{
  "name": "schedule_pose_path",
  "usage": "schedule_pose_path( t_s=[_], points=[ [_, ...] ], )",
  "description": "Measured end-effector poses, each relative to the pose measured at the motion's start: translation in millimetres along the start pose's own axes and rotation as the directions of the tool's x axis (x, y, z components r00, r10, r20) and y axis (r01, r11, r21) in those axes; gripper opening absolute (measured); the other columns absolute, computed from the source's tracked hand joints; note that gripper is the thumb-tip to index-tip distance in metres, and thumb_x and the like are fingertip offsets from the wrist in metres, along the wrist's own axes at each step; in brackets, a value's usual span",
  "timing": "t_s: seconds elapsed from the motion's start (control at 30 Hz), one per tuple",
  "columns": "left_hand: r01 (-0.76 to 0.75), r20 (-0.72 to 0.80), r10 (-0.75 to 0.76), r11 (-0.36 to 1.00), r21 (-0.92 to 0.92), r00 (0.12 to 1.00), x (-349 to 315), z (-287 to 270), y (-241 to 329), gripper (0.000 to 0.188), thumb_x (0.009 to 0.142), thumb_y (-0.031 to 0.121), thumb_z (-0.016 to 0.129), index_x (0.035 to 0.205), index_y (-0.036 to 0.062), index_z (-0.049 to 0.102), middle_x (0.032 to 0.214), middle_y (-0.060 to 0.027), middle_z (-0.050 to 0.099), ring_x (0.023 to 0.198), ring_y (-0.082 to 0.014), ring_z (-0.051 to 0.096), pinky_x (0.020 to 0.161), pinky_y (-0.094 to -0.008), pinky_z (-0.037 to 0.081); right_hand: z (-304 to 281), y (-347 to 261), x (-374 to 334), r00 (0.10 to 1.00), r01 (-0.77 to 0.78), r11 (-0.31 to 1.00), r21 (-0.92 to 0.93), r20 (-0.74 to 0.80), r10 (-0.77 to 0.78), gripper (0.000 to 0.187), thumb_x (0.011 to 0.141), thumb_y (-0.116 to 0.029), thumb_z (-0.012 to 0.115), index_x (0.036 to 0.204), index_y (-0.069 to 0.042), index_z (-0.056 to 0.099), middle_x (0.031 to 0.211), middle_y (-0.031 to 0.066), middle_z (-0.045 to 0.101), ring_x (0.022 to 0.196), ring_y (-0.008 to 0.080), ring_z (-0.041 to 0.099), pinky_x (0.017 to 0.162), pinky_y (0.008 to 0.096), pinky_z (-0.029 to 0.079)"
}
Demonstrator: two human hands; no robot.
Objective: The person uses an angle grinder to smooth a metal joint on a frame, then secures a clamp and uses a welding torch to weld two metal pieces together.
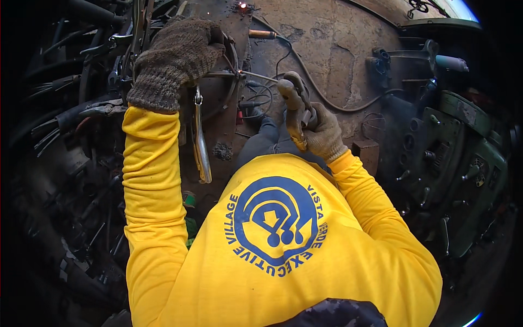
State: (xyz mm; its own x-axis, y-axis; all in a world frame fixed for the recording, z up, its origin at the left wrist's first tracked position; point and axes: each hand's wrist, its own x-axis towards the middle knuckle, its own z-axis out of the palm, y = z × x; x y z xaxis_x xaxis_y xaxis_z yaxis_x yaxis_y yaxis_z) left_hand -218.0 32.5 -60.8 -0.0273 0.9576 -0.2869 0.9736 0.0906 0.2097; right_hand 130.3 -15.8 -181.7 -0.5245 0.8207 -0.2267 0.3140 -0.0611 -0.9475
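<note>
My left hand [177, 60], in a dark knitted glove, has its fingers curled over a curved metal piece [234, 57] at the bench edge. Just below it hang locking pliers [201, 139] with shiny handles; their jaws are hidden. My right hand [325, 131], in a lighter glove, is closed around a welding electrode holder [295, 102]. From the holder a thin welding rod [260, 76] reaches left, its end at a small glowing spot on the curved piece.
A wooden-handled tool [262, 34] lies beyond the rod. A cable [327, 101] curves across the floor. Metal bars and tools [81, 82] crowd the left side. At the right stands a green machine [457, 163] with levers. Another glowing spot [243, 5] shows at the top.
</note>
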Motion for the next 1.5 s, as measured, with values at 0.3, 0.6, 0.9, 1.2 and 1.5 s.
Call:
schedule_pose_path(
  t_s=[0.3, 0.6, 0.9, 1.2, 1.5],
  points=[
    [0.025, 0.066, -0.029, 0.998, 0.052, 0.997, 4, -9, 12, 0.027, 0.092, 0.029, 0.073, 0.113, 0.0117, 0.077, 0.111, -0.0131, 0.075, 0.108, -0.0325, 0.07, 0.097, -0.0451, 0.054, 7, -6, 3, 0.999, -0.022, 0.997, -0.072, 0.023, 0.024, 0.054, 0.075, -0.027, 0.092, 0.119, -0.008, 0.067, 0.106, 0.0146, 0.076, 0.096, 0.0269, 0.076, 0.088, 0.0368, 0.06],
    [-0.007, -0.007, 0.007, 0.999, 0.042, 1.0, 2, 3, -2, 0.029, 0.093, 0.028, 0.073, 0.115, 0.0112, 0.077, 0.112, -0.0144, 0.075, 0.109, -0.0329, 0.069, 0.099, -0.0451, 0.053, 6, -3, 0, 1.0, 0.0, 0.997, -0.077, 0.01, 0.001, 0.055, 0.075, -0.028, 0.092, 0.12, -0.008, 0.067, 0.106, 0.0164, 0.075, 0.095, 0.029, 0.076, 0.086, 0.0378, 0.06],
    [0.032, 0.09, -0.037, 0.998, 0.063, 0.995, 1, -13, 18, 0.028, 0.094, 0.028, 0.073, 0.116, 0.011, 0.077, 0.113, -0.0142, 0.075, 0.109, -0.0329, 0.069, 0.1, -0.0451, 0.053, 7, -1, 1, 0.999, 0.033, 0.993, -0.112, 0.026, -0.031, 0.055, 0.075, -0.029, 0.091, 0.121, -0.009, 0.068, 0.106, 0.0153, 0.076, 0.094, 0.0287, 0.076, 0.086, 0.0377, 0.06],
    [0.009, -0.015, -0.009, 1.0, 0.03, 1.0, -1, 5, 0, 0.029, 0.094, 0.029, 0.072, 0.115, 0.0099, 0.077, 0.114, -0.0143, 0.075, 0.109, -0.0329, 0.07, 0.099, -0.045, 0.054, 6, -6, 1, 0.999, 0.007, 0.993, -0.118, 0.033, -0.003, 0.052, 0.078, -0.028, 0.09, 0.121, -0.008, 0.067, 0.105, 0.0153, 0.076, 0.094, 0.029, 0.076, 0.086, 0.038, 0.06],
    [-0.002, -0.017, 0.002, 1.0, 0.023, 1.0, -2, 6, -5, 0.029, 0.092, 0.031, 0.073, 0.114, 0.0112, 0.078, 0.113, -0.0141, 0.075, 0.109, -0.0338, 0.07, 0.099, -0.0462, 0.053, 10, 14, -1, 0.982, 0.186, 0.979, -0.089, -0.012, -0.187, 0.043, 0.083, -0.023, 0.083, 0.12, -0.011, 0.065, 0.104, 0.0102, 0.073, 0.09, 0.0286, 0.074, 0.082, 0.0381, 0.06]
  ],
)
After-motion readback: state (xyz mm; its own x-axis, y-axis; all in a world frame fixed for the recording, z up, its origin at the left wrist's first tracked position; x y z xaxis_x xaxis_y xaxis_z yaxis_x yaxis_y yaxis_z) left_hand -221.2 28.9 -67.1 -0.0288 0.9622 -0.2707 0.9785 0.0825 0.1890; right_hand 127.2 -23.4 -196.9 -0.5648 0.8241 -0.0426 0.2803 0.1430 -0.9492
